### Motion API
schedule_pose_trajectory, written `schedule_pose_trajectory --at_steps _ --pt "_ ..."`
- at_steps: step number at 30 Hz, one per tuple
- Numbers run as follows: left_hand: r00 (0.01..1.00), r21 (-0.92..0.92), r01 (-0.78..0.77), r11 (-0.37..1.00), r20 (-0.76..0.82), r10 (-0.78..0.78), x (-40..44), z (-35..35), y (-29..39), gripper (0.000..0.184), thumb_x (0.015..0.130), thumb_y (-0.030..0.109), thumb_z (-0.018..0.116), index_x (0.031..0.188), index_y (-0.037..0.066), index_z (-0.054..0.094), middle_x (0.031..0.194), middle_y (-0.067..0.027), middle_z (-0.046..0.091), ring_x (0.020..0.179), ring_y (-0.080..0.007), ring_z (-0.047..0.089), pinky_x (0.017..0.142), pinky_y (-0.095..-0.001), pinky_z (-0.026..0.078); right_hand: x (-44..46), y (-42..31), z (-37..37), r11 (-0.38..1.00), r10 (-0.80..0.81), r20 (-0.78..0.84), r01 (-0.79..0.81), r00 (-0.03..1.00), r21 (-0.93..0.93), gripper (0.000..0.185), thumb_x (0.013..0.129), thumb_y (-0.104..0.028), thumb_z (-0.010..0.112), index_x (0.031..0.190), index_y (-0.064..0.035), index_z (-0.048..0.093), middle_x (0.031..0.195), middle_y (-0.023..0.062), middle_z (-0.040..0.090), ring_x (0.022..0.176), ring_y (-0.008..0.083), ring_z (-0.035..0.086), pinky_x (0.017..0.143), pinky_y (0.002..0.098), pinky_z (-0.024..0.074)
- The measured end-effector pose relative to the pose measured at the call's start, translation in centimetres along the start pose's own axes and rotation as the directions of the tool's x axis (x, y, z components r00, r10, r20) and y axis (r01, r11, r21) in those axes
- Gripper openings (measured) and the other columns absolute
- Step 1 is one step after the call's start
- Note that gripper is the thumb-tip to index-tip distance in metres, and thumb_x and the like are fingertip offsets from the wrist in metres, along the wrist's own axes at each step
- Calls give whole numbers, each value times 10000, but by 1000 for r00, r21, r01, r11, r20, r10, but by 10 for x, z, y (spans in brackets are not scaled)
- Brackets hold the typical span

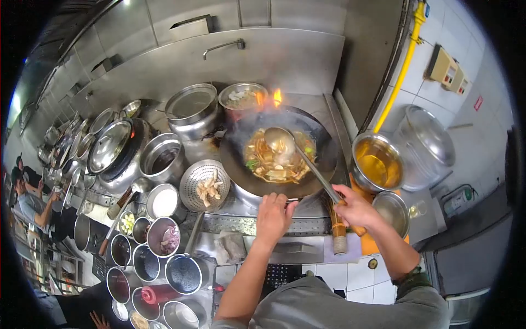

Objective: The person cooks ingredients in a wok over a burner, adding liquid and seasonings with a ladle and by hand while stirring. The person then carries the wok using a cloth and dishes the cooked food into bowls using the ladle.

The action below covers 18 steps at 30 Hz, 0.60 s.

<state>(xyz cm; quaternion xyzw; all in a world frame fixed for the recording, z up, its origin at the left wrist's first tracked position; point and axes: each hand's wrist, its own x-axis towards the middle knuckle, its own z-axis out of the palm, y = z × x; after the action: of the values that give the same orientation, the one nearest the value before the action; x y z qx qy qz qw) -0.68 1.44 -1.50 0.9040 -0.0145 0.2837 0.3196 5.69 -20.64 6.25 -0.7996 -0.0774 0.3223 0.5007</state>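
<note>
Wok [235, 164] sits straight ahead of your hands, with noodle-like food in brown liquid [276, 174] and steam coming off it. Your left hand [275, 215] is closed on its near edge, dark stub [292, 207] poking out beside the fingers; exact grip is hidden. Your right hand [353, 211] is wrapped around the ladle [312, 167] handle, wooden end sticking out below the fist. Ladle bowl is ahead and left of that hand, over the food, with liquid in it. Flames [277, 97] show past the wok's far rim.

Left of your left hand: perforated strainer [192, 181] holding pale pieces [209, 189], then a pot of sliced onion [170, 240] further out. Folded cloth [230, 248] is on the bench [318, 226], near and left of the same hand. Bamboo-like bundle [337, 236] is just below your right hand. Beyond that hand, to its right, you've got a pot of yellow liquid [378, 164].
</note>
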Motion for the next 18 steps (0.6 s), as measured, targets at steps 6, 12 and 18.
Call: schedule_pose_trajectory --at_steps 6,12,18 --pt "1000 9 14 1000 5 -14 2 -3 3 193 811 169 701 837 4 605 808 -159 570 798 -345 530 721 -424 436 -12 24 -10 998 5 63 -9 998 57 579 878 -80 567 1406 -58 329 752 69 542 523 129 520 471 289 421" --pt "999 12 30 999 44 -31 3 -3 2 196 814 176 700 842 4 609 819 -160 572 808 -349 532 725 -427 437 16 18 14 998 -57 -59 56 997 -26 567 875 -89 564 1399 -59 348 692 46 539 492 130 498 457 291 408" --pt "999 28 8 1000 31 -9 2 -4 0 203 823 183 692 841 5 595 818 -156 570 804 -344 531 721 -427 435 -15 20 -17 991 46 66 -54 997 123 550 871 -46 556 1387 -87 370 724 43 534 503 119 503 454 268 409"
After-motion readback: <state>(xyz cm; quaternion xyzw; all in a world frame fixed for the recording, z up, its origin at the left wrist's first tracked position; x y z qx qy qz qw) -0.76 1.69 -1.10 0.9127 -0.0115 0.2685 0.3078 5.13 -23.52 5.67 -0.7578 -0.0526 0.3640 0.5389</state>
